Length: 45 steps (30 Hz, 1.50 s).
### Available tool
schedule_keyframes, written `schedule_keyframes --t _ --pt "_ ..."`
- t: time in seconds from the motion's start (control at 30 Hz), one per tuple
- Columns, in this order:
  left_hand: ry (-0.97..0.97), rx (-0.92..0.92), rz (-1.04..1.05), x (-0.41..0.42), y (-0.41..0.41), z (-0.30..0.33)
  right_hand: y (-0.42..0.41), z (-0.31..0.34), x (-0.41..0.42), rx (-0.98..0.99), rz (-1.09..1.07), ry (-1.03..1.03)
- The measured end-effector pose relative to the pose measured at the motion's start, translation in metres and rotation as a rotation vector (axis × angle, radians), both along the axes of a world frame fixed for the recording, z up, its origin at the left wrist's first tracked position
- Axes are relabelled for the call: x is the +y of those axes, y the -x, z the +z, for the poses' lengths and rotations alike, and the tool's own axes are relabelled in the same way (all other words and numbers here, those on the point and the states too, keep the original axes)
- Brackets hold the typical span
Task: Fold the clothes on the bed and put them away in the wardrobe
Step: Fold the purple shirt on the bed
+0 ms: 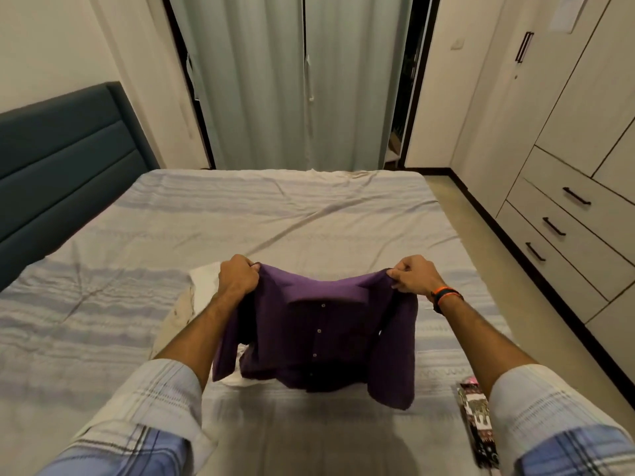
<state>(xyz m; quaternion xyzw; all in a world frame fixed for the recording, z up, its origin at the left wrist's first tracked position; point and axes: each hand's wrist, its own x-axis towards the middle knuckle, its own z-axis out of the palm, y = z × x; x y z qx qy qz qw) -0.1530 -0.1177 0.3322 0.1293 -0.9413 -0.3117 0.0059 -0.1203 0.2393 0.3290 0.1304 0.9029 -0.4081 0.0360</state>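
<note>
Both hands raise a purple button-up shirt (pixel 319 334) above the bed (pixel 309 214). The left hand (pixel 238 278) has its fingers curled tightly round one shoulder of the shirt; the right hand (pixel 414 273) pinches the other shoulder between thumb and bent fingers, an orange-and-black wristband (pixel 446 296) at its wrist. The collar lies between the two grips, with the button placket running down from it; the sleeves and hem hang folded below, and whether the hem touches the sheet cannot be told. Below the left hand a white garment (pixel 202 283) lies on the striped bedsheet, partly hidden by the shirt. Beneath the right forearm, near the bed's edge, lies a dark patterned folded cloth (pixel 477 420). Both forearms emerge from rolled plaid sleeves (pixel 165 407). Beyond the hands hang pale curtains (pixel 292 80); a teal padded headboard (pixel 65 166) stands outward of the left hand, and a wardrobe (pixel 567 166) with black-handled drawers outward of the right.
</note>
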Motion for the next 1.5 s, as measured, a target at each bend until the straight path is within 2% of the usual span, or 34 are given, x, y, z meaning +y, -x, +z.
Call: schedule_keyframes --t 0.13,0.27,0.4,0.6,0.73,0.87,1.03,1.33,1.5 --pt "-0.056 -0.038 -0.013 0.016 0.016 -0.014 0.011 -0.012 0.008 -0.013 -0.048 -0.007" --pt "-0.174 0.048 0.001 0.034 0.052 -0.007 0.035 -0.005 0.028 0.086 -0.161 -0.023" --pt "-0.274 0.23 -0.02 0.061 0.096 0.031 0.067 0.033 0.051 0.28 -0.286 -0.007" --pt "-0.438 0.52 -0.099 0.111 0.141 0.115 0.076 0.13 0.077 0.699 -0.449 0.021" --pt "-0.547 0.67 -0.215 0.12 0.146 0.151 0.048 0.17 0.086 0.897 -0.436 0.006" --pt "-0.617 0.727 -0.244 0.113 0.131 0.152 0.018 0.171 0.078 0.964 -0.387 -0.01" --pt "-0.566 0.631 -0.216 0.08 0.086 0.1 -0.033 0.116 0.053 0.867 -0.348 -0.028" --pt "-0.273 0.275 -0.136 -0.017 -0.026 -0.052 -0.135 -0.038 -0.027 0.382 -0.097 -0.12" --pt "-0.188 0.121 -0.06 -0.077 -0.069 -0.109 -0.179 -0.096 -0.088 0.145 0.038 -0.126"
